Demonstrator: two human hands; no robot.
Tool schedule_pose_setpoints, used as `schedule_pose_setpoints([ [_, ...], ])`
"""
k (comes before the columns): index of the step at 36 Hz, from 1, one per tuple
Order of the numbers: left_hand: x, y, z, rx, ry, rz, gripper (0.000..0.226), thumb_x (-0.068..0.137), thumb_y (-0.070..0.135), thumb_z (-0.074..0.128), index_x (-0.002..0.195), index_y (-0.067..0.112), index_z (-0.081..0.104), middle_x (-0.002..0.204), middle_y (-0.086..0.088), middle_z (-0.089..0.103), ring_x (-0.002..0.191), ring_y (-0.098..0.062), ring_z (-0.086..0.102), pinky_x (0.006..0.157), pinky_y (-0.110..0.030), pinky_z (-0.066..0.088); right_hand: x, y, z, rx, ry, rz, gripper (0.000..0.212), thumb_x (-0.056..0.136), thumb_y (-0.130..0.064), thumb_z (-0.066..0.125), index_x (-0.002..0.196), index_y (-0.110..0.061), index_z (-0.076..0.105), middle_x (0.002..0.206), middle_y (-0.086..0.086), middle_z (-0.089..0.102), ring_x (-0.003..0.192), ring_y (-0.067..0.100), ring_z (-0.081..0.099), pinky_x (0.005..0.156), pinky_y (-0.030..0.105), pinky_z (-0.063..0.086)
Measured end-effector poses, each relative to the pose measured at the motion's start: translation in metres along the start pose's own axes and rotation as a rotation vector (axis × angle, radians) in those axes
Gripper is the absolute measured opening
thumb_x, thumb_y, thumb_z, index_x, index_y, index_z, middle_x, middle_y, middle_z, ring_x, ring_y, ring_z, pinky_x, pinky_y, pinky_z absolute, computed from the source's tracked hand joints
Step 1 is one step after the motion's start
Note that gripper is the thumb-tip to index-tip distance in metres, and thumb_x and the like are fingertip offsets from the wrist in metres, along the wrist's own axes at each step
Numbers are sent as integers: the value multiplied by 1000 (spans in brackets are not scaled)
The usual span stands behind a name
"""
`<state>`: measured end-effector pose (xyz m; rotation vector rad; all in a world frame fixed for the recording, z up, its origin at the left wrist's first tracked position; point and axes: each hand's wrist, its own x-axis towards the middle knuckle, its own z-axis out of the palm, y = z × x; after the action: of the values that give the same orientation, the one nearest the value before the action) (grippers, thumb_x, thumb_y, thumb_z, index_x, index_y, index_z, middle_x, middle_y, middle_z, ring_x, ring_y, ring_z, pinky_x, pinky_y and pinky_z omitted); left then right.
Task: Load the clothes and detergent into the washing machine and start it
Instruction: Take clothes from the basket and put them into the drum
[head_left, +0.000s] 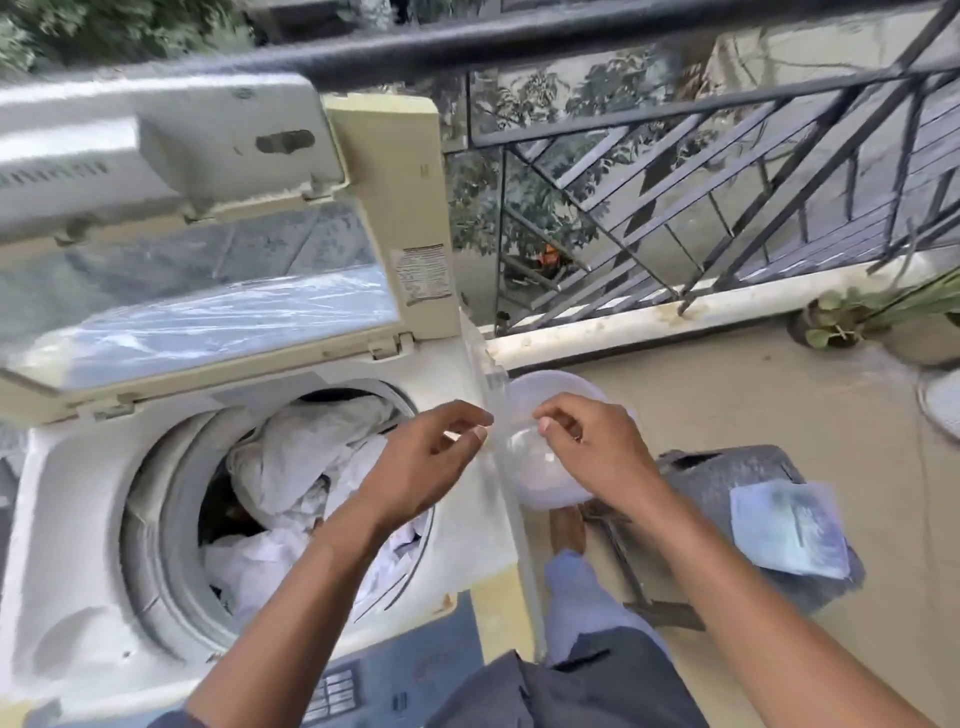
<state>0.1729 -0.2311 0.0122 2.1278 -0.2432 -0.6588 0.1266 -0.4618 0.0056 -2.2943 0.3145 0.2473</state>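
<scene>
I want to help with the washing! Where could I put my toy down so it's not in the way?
The bare floor between the railing kerb, the potted plant and the grey stool is free. It is crowded around the drum, full of white clothes, and near both hands holding the clear container.

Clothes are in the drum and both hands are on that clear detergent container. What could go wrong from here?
1. The clear container sits beside the washer, over the floor, not over the drum; powder could spill outside if the lid pops off.
2. The right hand and left hand hold it only by fingertip pinches at the rim, a grip that might slip.
3. White clothes are heaped high, so detergent may sit on top.
</scene>
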Motion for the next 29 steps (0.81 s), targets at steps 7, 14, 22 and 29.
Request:
schedule_pose_setpoints([
  [7, 43, 33, 43, -36, 2, -54, 15, 101, 35, 63, 109, 42, 73, 102, 11, 77, 88, -10, 74, 71, -23, 53, 29, 53, -43, -69, -54, 68, 15, 95, -30, 63, 105, -33, 74, 96, -14, 76, 87, 12, 70, 84, 35, 58],
  [14, 62, 60, 68, 5, 19, -87, 15, 102, 30, 63, 112, 35, 74, 101, 13, 75, 87, -7, 73, 84, -31, 60, 47, 64, -63, -50, -167, 24, 16, 98, -28, 62, 108, -32, 74, 95, -13, 76, 86, 10, 69, 83, 34, 58],
  [22, 49, 77, 65, 48, 139, -123, 19, 104, 33, 61, 117, 36, 74, 109, 23, 74, 98, 4, 67, 78, -13, 49, 65, 43, -68, -44, -297, -92, 21, 99, -27, 58, 112, -35, 72, 101, -15, 75, 91, 7, 68, 87, 36, 58],
  [29, 16, 70, 49, -40, 330, -163, 18, 102, 27, 62, 111, 35, 75, 102, 22, 77, 97, -3, 72, 84, -33, 59, 71, 9, -60, -46, -316, -244, 23, 96, -37, 57, 113, -35, 72, 96, -15, 75, 86, 4, 69, 84, 36, 58],
])
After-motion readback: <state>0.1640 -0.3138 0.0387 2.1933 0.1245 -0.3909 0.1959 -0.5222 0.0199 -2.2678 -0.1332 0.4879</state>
